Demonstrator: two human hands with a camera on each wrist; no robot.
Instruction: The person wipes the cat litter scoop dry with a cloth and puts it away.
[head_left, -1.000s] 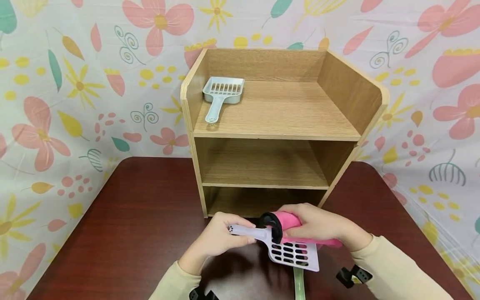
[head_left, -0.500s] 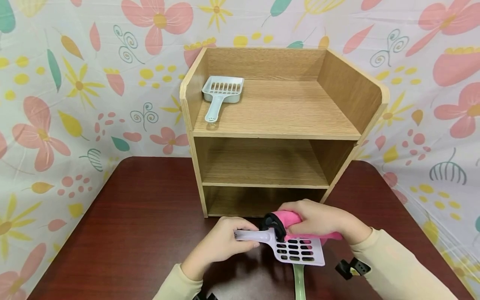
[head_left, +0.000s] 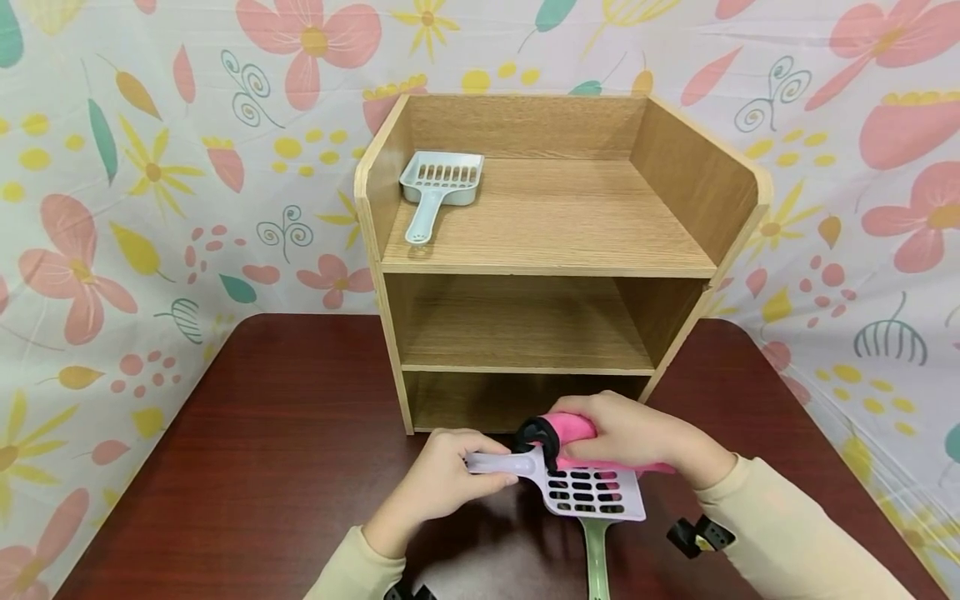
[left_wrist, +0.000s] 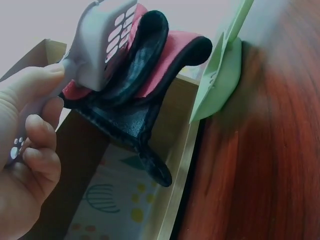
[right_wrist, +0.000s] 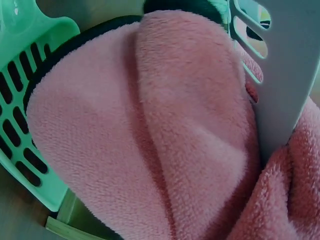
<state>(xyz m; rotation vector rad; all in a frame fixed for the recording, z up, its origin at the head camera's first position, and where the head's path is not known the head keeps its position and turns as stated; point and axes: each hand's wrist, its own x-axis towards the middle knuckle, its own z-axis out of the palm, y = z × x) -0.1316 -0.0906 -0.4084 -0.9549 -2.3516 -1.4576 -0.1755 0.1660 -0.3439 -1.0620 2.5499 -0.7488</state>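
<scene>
Head view: before the wooden shelf unit [head_left: 555,225], the lilac scoop [head_left: 543,482] extended roughly parallel to the unit's front; the left hand [head_left: 444,475] grasped its handle [head_left: 504,464], the right hand [head_left: 626,429] gripped pink cloth [head_left: 573,427] alongside.

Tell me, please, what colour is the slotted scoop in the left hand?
The slotted scoop is pale purple; this shows best in the head view.

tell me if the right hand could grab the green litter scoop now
Probably not without letting go: the right hand grips the pink plush cloth. In the head view the lilac litter scoop mostly hides the blade of the green litter scoop, whose handle lies uncovered.
</scene>
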